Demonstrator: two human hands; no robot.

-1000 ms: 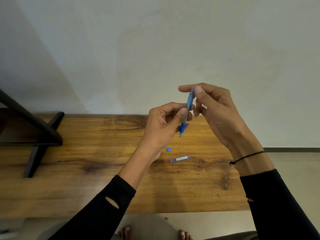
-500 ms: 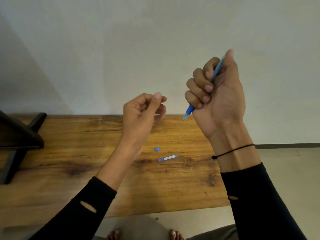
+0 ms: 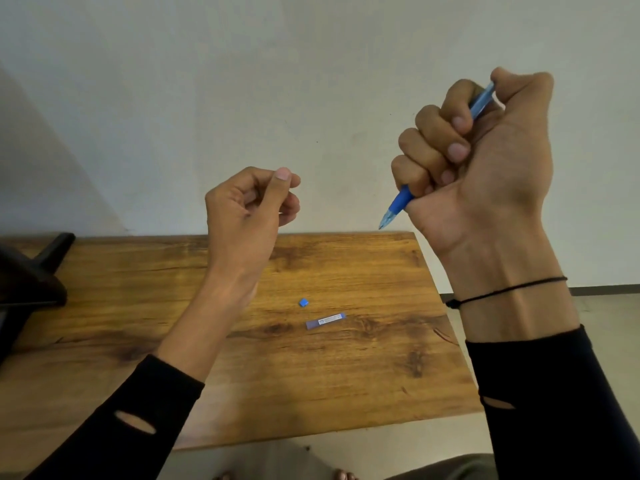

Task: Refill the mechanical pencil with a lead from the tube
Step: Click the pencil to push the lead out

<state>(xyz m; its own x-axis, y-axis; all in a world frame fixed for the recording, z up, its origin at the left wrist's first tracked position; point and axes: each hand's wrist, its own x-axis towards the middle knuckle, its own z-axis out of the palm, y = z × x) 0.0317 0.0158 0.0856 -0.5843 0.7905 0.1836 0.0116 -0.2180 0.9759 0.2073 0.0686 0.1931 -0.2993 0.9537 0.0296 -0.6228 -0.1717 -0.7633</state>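
The right hand [image 3: 485, 161] fists the mechanical pencil [image 3: 398, 206], thumb on its top, the left hand [image 3: 249, 206] pinches shut on something unseen, and the lead tube [image 3: 325, 320] lies uncapped at the table's [image 3: 398, 375] five o'clock, so refilling looks nearly done.

Both forearms are raised; the right hand [image 3: 485, 161] is fisted, thumb on top, while the left hand [image 3: 247, 209] pinches thumb against forefinger.
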